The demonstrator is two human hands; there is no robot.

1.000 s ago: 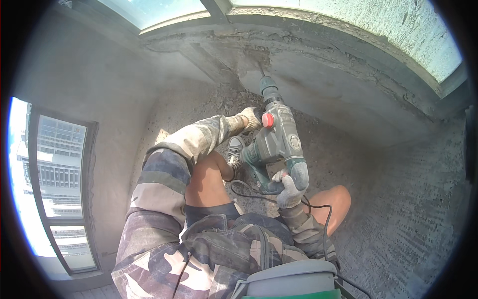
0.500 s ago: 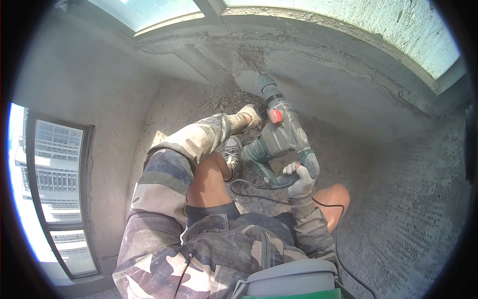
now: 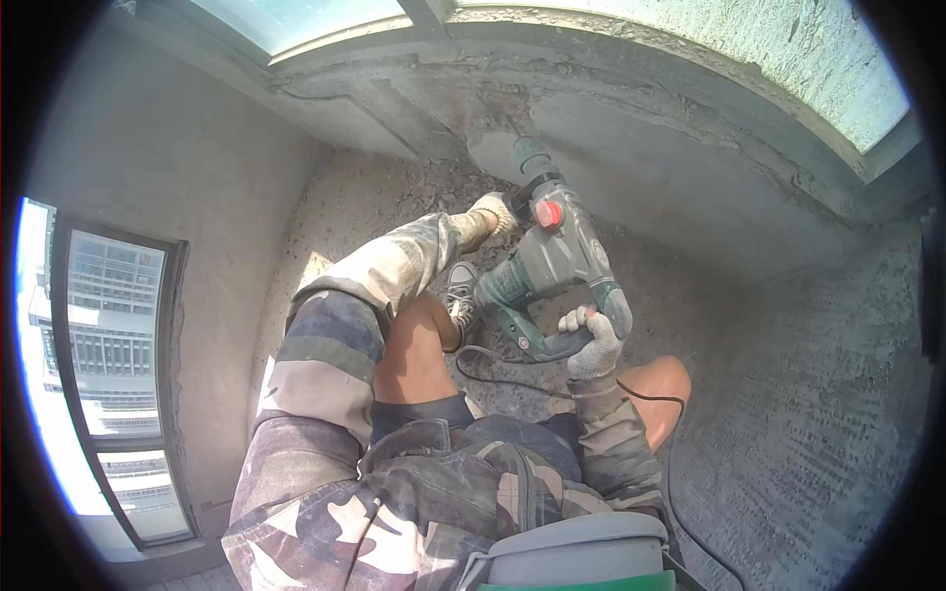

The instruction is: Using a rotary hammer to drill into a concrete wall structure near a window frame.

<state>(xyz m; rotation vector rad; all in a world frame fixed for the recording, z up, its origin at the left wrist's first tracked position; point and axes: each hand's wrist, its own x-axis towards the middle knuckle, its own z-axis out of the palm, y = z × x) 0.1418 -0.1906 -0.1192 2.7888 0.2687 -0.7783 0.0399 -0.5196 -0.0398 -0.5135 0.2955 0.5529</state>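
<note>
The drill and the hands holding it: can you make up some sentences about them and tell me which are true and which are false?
1. The left hand and the right hand are both on the drill. True.
2. The right hand is bare. False: it wears a pale glove.
3. The bit points toward the wall. True.
4. The round knob on the drill is blue. False: the round knob is red.
5. A sneaker shows left of the drill. True.
</note>
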